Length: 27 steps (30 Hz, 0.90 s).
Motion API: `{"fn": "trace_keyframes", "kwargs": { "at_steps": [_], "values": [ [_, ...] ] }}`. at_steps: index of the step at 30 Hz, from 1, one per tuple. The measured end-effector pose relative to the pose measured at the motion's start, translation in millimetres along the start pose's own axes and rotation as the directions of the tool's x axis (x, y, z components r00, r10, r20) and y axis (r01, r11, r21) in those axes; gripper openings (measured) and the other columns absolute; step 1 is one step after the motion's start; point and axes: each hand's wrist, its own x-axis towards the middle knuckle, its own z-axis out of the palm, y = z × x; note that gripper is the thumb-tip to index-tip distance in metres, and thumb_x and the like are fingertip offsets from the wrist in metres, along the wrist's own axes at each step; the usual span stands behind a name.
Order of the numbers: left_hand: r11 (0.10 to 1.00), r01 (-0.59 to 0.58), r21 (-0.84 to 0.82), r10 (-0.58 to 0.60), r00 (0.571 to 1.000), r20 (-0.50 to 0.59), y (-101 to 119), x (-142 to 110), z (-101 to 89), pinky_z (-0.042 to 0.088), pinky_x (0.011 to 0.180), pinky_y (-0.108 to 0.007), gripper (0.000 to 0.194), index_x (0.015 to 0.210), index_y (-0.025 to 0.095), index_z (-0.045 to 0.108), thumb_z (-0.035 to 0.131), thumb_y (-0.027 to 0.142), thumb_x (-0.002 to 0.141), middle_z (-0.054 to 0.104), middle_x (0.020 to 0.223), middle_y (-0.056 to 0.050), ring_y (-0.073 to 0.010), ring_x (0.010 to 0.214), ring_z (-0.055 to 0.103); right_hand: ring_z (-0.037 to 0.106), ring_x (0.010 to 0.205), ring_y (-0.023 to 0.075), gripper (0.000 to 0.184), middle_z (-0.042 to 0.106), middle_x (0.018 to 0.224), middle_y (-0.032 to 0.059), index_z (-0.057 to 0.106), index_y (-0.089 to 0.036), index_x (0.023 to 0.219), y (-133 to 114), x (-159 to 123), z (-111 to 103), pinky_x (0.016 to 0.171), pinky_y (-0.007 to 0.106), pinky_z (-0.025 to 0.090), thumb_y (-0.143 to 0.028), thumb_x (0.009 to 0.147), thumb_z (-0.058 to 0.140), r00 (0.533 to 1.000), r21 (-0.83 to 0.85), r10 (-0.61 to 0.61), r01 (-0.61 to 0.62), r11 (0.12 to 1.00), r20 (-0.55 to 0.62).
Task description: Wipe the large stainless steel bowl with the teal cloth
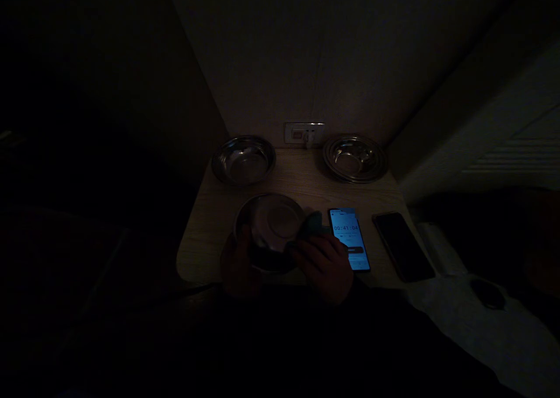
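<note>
In the dim light, a steel bowl (pixel 273 220) is held low over the near part of a small wooden table (pixel 201 234). My left hand (pixel 240 266) grips its left side, with the thumb over the edge. My right hand (pixel 326 265) is closed on a dark bluish-green cloth (pixel 313 224), pressed to the bowl's right side. Darkness hides whether the bowl's inside or underside faces me. Just beyond my right hand lies a lit phone (pixel 350 234) showing a timer.
Another steel bowl (pixel 244 163) stands at the back left. Several stacked steel bowls (pixel 354 159) stand at the back right. A dark phone (pixel 403 247) lies near the right edge. A wall socket (pixel 304 133) with a plug is behind the table.
</note>
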Motion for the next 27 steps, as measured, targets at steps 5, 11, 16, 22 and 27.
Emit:
{"fn": "trace_keyframes", "kwargs": {
  "at_steps": [5,11,16,22,27],
  "values": [
    [1.000,0.014,-0.005,-0.014,1.000,-0.007,8,-2,1.4,0.050,0.072,-0.035,0.039,0.094,0.019,0.068,0.065,0.050,0.070,0.070,0.092,-0.009,-0.0249,0.088,0.065,0.054,0.094,0.0185,0.023,0.070,0.100,0.0043,0.066,-0.019,0.101,-1,1,0,0.087,0.039,0.040,-0.013,0.091,0.047,1.000,0.022,-0.018,0.018,1.000,-0.019],
    [0.999,0.046,0.005,-0.046,0.999,-0.024,19,-9,2.9,0.050,0.071,-0.034,0.037,0.092,0.020,0.068,0.068,0.047,0.067,0.070,0.097,-0.009,-0.0261,0.091,0.064,0.055,0.093,0.0191,0.021,0.070,0.099,0.0048,0.067,-0.018,0.099,-5,3,2,0.086,0.039,0.041,-0.013,0.090,0.049,1.000,0.003,0.008,-0.008,1.000,-0.027],
    [0.996,0.083,0.013,-0.082,0.996,-0.034,14,-7,5.6,0.050,0.068,-0.033,0.041,0.093,0.017,0.067,0.064,0.050,0.070,0.070,0.096,-0.009,-0.0247,0.087,0.065,0.054,0.094,0.0181,0.023,0.070,0.100,0.0032,0.066,-0.021,0.101,-5,1,2,0.088,0.039,0.040,-0.014,0.092,0.046,1.000,0.015,0.000,0.000,1.000,-0.019],
    [0.999,0.038,-0.038,-0.040,0.998,-0.041,12,-9,7.4,0.050,0.068,-0.033,0.039,0.097,0.018,0.066,0.063,0.048,0.071,0.070,0.096,-0.010,-0.0247,0.088,0.065,0.054,0.093,0.0191,0.022,0.070,0.099,0.0043,0.067,-0.018,0.099,-10,5,5,0.086,0.038,0.042,-0.014,0.091,0.047,0.998,0.032,0.049,-0.047,0.998,-0.048],
    [0.998,-0.065,-0.004,0.065,0.997,0.036,10,-5,1.0,0.050,0.070,-0.033,0.033,0.087,0.019,0.069,0.067,0.046,0.068,0.071,0.087,-0.010,-0.0259,0.089,0.065,0.052,0.098,0.0201,0.023,0.067,0.105,0.0052,0.065,-0.021,0.107,-9,7,9,0.086,0.038,0.043,-0.019,0.089,0.051,0.998,0.112,0.061,-0.064,0.992,0.023]
  ]
}}
